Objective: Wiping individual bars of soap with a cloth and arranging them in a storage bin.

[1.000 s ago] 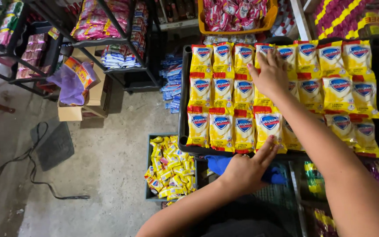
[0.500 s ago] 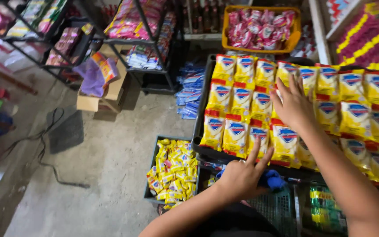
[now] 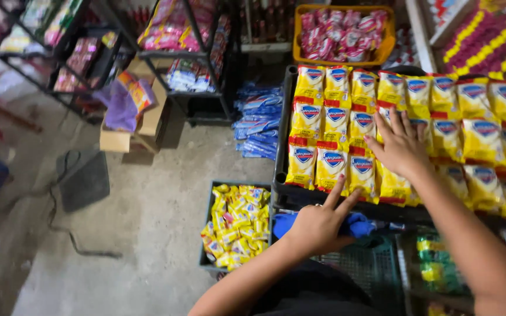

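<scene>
Nearest, the left hand (image 3: 317,225) curls its lower fingers around a blue cloth (image 3: 358,224), while its first two fingers (image 3: 336,190) stretch up and touch the bottom edge of the yellow sachets (image 3: 332,167) just above them. Left of that hand, lower down, a grey crate (image 3: 206,234) holds small yellow packets (image 3: 235,225). Farther on, the right hand (image 3: 402,149) lies flat and spread, grasping nothing, pressed on the sachet rows in the black tray (image 3: 281,146). Beyond its fingertips sits an orange basket (image 3: 387,44) of red packets.
</scene>
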